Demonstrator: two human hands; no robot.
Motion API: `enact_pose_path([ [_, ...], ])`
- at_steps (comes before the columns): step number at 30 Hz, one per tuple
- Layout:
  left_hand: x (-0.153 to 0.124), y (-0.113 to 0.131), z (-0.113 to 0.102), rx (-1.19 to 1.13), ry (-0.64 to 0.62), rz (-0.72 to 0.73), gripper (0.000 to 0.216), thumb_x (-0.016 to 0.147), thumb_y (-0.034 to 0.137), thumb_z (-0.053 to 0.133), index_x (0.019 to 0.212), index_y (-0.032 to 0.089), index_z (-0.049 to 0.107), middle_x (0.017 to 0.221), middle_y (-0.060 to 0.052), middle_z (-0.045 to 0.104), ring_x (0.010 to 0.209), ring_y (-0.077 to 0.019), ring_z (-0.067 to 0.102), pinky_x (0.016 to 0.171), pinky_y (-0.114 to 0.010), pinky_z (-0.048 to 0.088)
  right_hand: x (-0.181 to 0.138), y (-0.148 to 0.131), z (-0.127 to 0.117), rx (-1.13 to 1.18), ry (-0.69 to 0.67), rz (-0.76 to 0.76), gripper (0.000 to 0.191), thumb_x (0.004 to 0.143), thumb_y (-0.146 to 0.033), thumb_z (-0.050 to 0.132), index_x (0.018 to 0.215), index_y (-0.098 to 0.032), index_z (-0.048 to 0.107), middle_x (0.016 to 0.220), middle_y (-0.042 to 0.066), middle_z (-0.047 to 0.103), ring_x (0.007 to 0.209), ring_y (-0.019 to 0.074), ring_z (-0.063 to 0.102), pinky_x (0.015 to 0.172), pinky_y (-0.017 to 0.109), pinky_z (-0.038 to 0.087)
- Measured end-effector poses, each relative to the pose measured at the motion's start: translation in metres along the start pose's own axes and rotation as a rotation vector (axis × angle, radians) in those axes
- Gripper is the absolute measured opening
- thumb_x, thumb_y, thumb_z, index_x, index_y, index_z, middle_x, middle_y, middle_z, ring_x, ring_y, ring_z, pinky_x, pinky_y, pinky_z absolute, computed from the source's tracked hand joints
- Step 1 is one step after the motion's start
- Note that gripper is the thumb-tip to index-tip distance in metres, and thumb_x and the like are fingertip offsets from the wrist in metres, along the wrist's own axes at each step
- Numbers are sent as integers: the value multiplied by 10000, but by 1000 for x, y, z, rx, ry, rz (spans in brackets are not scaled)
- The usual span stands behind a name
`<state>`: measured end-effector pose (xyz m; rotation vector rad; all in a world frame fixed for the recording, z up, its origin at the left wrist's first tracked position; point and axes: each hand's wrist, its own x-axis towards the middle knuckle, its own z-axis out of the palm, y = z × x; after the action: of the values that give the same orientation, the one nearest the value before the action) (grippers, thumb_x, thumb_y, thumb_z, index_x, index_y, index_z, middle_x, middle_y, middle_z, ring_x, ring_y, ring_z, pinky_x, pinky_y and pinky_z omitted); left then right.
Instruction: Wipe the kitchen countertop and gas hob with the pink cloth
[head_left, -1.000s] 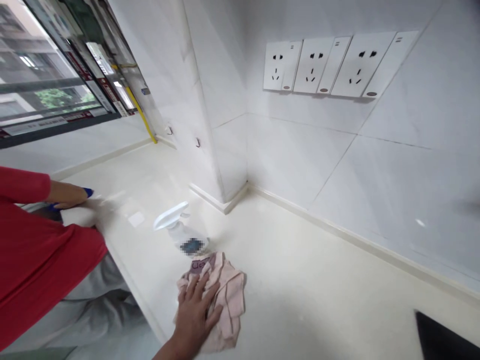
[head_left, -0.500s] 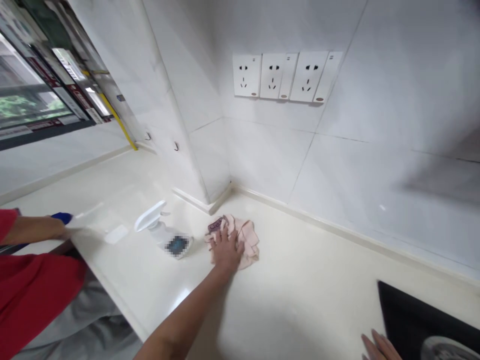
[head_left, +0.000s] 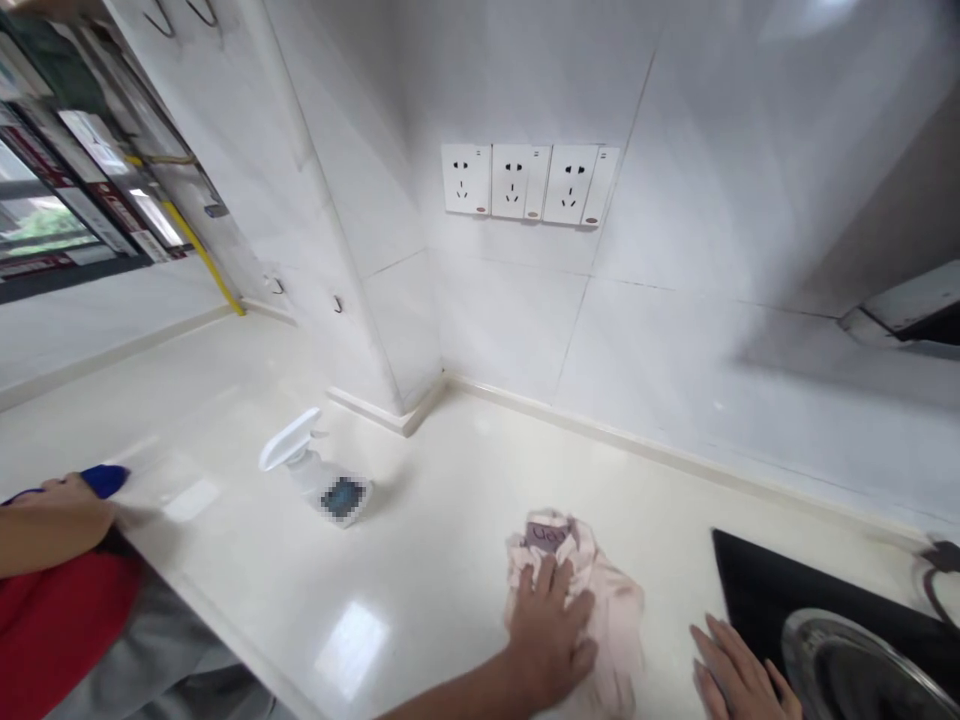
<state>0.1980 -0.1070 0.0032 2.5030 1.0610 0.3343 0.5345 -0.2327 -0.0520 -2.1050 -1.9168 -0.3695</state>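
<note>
My left hand [head_left: 551, 625] lies flat on a crumpled pink cloth [head_left: 611, 610], fingers spread over it and pressing it onto the cream countertop [head_left: 450, 500]. My right hand [head_left: 739, 675] rests at the bottom edge with fingers stretched out on the counter. It holds nothing and lies just left of the black cooktop [head_left: 757, 590]. A white spray bottle [head_left: 311, 475] lies on its side further left, apart from both hands.
A co-worker in a red top [head_left: 60, 610] stands at the left, a hand [head_left: 64, 500] on a blue thing at the counter's edge. A metal pan rim [head_left: 862, 670] sits on the cooktop. Tiled walls with wall sockets [head_left: 525, 182] and a corner pillar bound the back.
My left hand has slid the pink cloth from beside the spray bottle rightward and nearer, toward the cooktop. My right hand shows more fully. The view has panned right.
</note>
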Motion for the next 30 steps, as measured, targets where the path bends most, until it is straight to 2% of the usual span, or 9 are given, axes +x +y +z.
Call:
enact_pose_path([
  [4,-24,10,5,-30,-77,101,664,961,631,512,1582,416,415,1753,-56,248,1582,-427,261,1217,-714,246,-1,-1,2,-11,27,-7,450,979,-459,407,1301,-334,696,1439,47,660,1263,301,655,1082,563,402],
  [9,-19,12,1,-47,-113,77,656,969,638,499,1580,408,429,1749,-74,254,1591,-429,236,1226,-721,223,-1,-5,-1,-1,-5,2,450,997,-448,404,1334,-322,674,1476,40,628,1320,289,612,1162,556,339],
  [16,11,34,5,-103,-155,127,672,1001,659,427,1594,342,428,1742,-135,252,1597,-452,191,1215,-766,170,4,-15,-13,-24,-59,17,442,1020,-426,400,1354,-285,653,1523,63,588,1409,264,527,1215,532,268],
  [20,33,45,13,-107,-196,179,702,996,662,437,1606,316,414,1744,-166,224,1595,-475,174,1205,-783,153,7,-18,-17,-48,-106,19,445,999,-350,414,1378,-295,641,1544,52,569,1431,252,503,1211,509,271],
  [27,61,56,24,-76,-231,222,717,992,668,430,1614,313,409,1743,-167,228,1593,-466,183,1208,-757,154,12,-20,-23,-41,-154,23,430,993,-266,417,1350,-303,654,1573,32,543,1462,230,469,1224,491,253],
  [30,72,65,30,-69,-208,228,699,993,667,429,1594,312,444,1736,-165,256,1581,-469,216,1211,-732,149,13,-20,-25,-29,-160,33,437,1002,-250,397,1361,-286,642,1575,33,540,1474,221,456,1232,486,243],
])
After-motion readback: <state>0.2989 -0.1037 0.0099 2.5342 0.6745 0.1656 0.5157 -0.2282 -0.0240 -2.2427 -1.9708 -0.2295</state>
